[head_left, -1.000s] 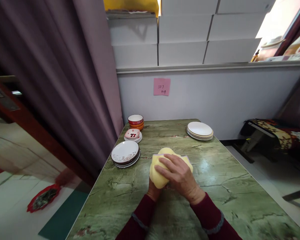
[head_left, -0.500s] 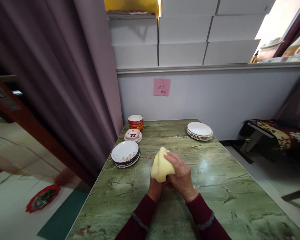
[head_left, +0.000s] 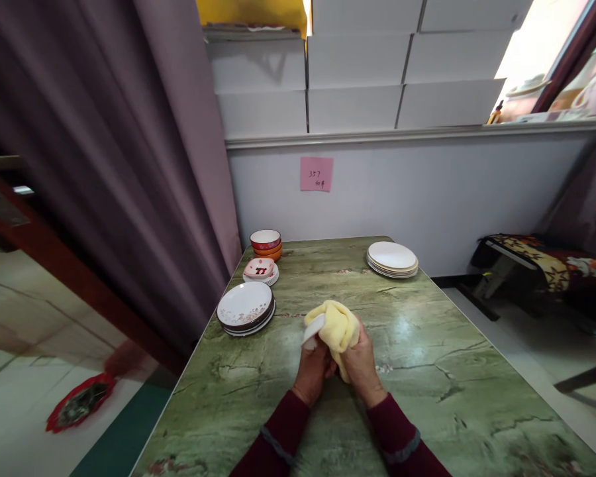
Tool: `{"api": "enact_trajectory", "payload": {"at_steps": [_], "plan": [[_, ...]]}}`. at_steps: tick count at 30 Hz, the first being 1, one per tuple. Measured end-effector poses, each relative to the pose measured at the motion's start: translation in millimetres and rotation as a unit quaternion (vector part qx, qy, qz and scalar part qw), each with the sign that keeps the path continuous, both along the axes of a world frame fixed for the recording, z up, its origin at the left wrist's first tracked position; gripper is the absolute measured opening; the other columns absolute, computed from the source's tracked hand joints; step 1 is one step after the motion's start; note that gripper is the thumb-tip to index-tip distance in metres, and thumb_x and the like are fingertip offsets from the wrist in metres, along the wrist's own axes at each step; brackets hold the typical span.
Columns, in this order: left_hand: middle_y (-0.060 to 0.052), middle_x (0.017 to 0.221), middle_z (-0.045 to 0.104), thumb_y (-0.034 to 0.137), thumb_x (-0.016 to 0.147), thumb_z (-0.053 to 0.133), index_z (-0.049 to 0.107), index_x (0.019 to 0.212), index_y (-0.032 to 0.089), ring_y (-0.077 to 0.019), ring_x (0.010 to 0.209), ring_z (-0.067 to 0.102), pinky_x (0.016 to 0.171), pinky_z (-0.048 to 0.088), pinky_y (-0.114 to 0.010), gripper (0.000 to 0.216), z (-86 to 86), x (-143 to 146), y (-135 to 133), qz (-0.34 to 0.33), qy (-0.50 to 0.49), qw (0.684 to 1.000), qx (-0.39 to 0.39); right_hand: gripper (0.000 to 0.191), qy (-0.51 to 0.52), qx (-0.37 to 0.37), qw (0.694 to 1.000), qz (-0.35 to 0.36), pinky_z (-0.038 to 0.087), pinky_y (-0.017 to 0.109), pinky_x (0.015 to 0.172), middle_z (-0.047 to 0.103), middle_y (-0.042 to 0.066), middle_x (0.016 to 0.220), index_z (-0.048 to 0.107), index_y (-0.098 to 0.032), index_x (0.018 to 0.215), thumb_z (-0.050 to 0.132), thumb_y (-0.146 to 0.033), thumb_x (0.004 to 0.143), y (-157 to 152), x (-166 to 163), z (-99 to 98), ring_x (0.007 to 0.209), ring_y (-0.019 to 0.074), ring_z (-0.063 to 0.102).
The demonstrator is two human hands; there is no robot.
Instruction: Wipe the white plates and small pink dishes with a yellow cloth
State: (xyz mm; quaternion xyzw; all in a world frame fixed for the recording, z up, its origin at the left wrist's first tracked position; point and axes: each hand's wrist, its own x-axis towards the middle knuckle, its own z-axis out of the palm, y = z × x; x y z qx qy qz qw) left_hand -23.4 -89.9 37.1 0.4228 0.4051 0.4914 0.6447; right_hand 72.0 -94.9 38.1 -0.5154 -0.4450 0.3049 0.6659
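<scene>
Above the middle of the table, my left hand [head_left: 312, 371] is closed around the lower edge of a small white dish [head_left: 313, 329]. Only a pale strip of that dish shows, so its full shape is hidden. A soft yellow cloth [head_left: 338, 326] is bunched over the dish and covers most of it. My right hand [head_left: 361, 366] grips the cloth from the right, its fingers partly hidden behind the folds. Both hands are close together, with the cloth between them.
On the green marbled table [head_left: 457, 397], patterned plates [head_left: 246, 305] are stacked at left. Behind them sit a pink dish [head_left: 259, 267] on small white plates and a stack of bowls [head_left: 265, 240]. White plates [head_left: 392, 257] stand at the far right.
The yellow cloth has turned and bunched to the right, and a white dish edge now shows at its left. My right hand has shifted lower, round the cloth's side.
</scene>
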Motion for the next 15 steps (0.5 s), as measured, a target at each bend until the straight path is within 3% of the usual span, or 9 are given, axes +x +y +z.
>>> {"api": "enact_trajectory", "payload": {"at_steps": [5,9,12,15], "plan": [[0.009,0.043,0.049,0.067,0.072,0.067,0.061,0.103,0.018,-0.009,0.032,0.037,0.033,0.025,-0.021,0.059,3.4,-0.5,0.1,-0.005,0.057,0.998,0.022,0.05,-0.088,-0.003,0.996,-0.02,0.055,0.033,0.081,0.074,0.008,0.105,0.059,-0.017,0.128,0.063,-0.03,0.08,-4.5,16.0,11.1,0.09,0.0229,0.069],[0.004,0.053,0.059,0.049,0.072,0.073,0.066,0.09,0.017,-0.0119,0.045,0.049,0.043,0.039,-0.022,0.037,7.0,-7.6,4.5,0.052,0.104,0.991,0.068,0.046,-0.209,0.036,0.977,-0.027,0.049,0.04,0.096,0.069,0.01,0.12,0.062,-0.022,0.126,0.061,-0.023,0.08,-4.4,33.5,28.8,0.11,0.0272,0.063],[-0.002,0.075,0.071,0.036,0.067,0.075,0.071,0.088,0.016,-0.019,0.072,0.062,0.062,0.05,-0.026,0.029,6.0,-13.2,8.1,0.1,0.124,0.982,0.1,0.044,-0.425,0.11,0.898,-0.024,0.05,0.041,0.096,0.065,0.012,0.126,0.06,-0.022,0.129,0.054,-0.019,0.085,-5.1,41.5,45.3,0.113,0.0276,0.061],[-0.006,0.079,0.075,0.032,0.058,0.079,0.072,0.081,0.015,-0.024,0.078,0.065,0.068,0.054,-0.031,0.029,0.9,-14.4,11.0,0.126,0.123,0.98,0.096,0.042,-0.566,0.174,0.806,0.007,0.052,0.039,0.09,0.064,0.012,0.126,0.06,-0.022,0.128,0.054,-0.017,0.086,-6.7,39.7,60.2,0.11,0.0278,0.061]]}}
